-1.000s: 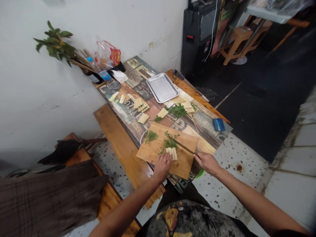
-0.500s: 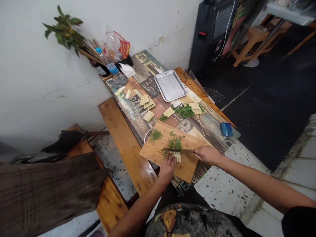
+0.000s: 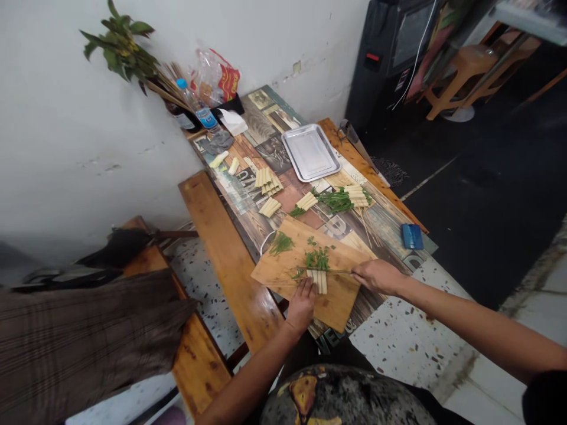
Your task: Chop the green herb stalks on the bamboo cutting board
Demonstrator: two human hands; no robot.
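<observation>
My right hand (image 3: 376,276) is closed round the handle of a knife (image 3: 336,271). Its thin blade points left, lying across the top of several pale tofu-skin rolls (image 3: 319,283) with greens sticking out. At the left side of these rolls, the fingers of my left hand (image 3: 302,302) are bent and hold them down on the wooden cutting board (image 3: 341,301). Cut greens (image 3: 317,258) lie on the board just beyond the blade. Another small heap of greens (image 3: 281,242) is near the board's left corner.
Beyond the board, the patterned table (image 3: 290,198) bears more pale rolls (image 3: 268,181), stuffed rolls with greens (image 3: 336,200), thin skewers (image 3: 369,227) and a metal tray (image 3: 311,152). A blue box (image 3: 411,236) sits at the right edge. A water bottle (image 3: 206,115) stands by the wall; a bench (image 3: 221,248) runs along the left.
The knife blade has turned and now looks thinner, nearly edge-on. Both hands keep about the same places on the board, while the whole view has shifted slightly.
</observation>
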